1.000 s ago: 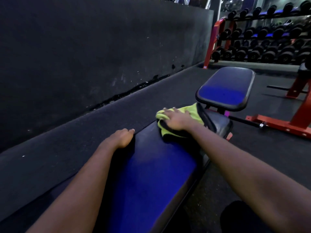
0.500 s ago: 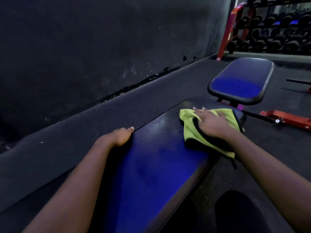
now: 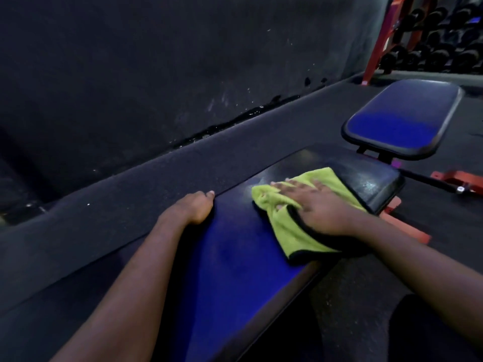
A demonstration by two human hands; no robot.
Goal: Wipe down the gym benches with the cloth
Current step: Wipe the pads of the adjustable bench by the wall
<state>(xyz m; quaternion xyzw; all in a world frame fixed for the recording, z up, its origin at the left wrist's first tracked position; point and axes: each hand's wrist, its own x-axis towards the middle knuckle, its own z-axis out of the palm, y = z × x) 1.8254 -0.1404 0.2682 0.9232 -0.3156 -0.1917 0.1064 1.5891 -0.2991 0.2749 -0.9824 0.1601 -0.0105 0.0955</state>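
A long padded bench (image 3: 235,257) with a blue-lit top runs from the near centre towards the far right. A yellow-green cloth (image 3: 295,231) with a black edge lies on its far half. My right hand (image 3: 313,205) presses flat on the cloth with the fingers spread. My left hand (image 3: 196,209) rests on the bench's left edge, fingers curled over the rim. A second, shorter bench pad (image 3: 402,118) stands beyond the first one.
A dark wall (image 3: 156,74) runs along the left, with dark rubber floor (image 3: 104,218) between it and the bench. A red rack of dumbbells (image 3: 431,43) stands at the far right. A red frame base (image 3: 460,178) lies on the floor to the right.
My right hand has slid the cloth back towards me and to the left along the bench top. My left hand has stayed on the bench edge. The view has dipped.
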